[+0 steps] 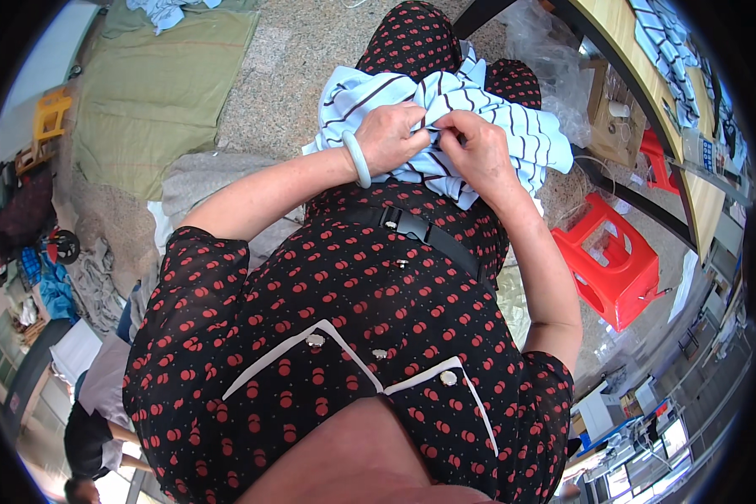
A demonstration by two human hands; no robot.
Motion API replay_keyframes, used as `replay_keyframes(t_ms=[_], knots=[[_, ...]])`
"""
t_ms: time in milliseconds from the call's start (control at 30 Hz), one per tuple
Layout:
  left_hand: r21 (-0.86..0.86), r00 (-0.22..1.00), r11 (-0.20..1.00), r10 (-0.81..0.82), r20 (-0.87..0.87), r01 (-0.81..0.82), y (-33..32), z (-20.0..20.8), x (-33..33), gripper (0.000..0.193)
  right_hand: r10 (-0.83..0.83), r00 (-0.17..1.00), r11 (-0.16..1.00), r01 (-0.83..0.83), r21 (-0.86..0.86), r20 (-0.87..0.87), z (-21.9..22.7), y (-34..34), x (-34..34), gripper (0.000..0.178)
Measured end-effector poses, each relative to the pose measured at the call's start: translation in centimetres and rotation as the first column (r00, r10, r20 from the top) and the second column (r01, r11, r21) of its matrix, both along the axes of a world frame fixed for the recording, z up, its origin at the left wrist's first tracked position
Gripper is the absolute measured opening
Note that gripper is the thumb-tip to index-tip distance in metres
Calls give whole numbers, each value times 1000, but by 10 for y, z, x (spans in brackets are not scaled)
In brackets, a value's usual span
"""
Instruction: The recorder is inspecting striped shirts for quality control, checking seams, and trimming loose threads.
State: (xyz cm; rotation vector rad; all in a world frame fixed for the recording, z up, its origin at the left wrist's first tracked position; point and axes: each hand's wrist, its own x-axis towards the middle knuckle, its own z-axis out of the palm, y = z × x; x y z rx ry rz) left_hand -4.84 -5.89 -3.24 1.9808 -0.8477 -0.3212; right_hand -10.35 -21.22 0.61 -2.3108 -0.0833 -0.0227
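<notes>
Across my lap lies a light blue garment (521,139) with dark stripes, bunched and folded. My left hand (388,139), with a pale bangle (356,160) on its wrist, pinches the cloth near the middle. Right beside it, my right hand (477,151) has its thumb and forefinger closed on the same cloth. The two sets of fingertips almost meet. Whether anything small sits between them is too hidden to tell.
At my right stand a red plastic stool (609,260) and a wooden table (701,197) with more striped cloth (668,59). A cardboard box (615,113) and clear plastic (542,50) lie under it. A green sheet (164,92) covers floor at left. Another person (88,437) is at lower left.
</notes>
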Motion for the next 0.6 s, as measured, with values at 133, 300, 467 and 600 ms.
replay_keyframes(t_ms=[133, 300, 467, 600], knots=[[12, 1000, 1000, -22, 0, 22, 1, 1, 0, 12, -37, 999, 996, 40, 76, -29, 0, 1, 0, 9], [-21, 1000, 1000, -6, 12, 6, 1, 1, 1, 10, -57, 995, 993, 66, 103, -83, -6, -2, 1, 9], [39, 994, 996, -78, 78, 75, 4, 1, 4, 11, -63, 991, 980, 83, 180, -114, -13, -2, -2, 9], [53, 985, 991, -129, 118, 123, 6, 4, 9, 10, -76, 994, 981, 88, 172, -76, -16, -1, -3, 10]])
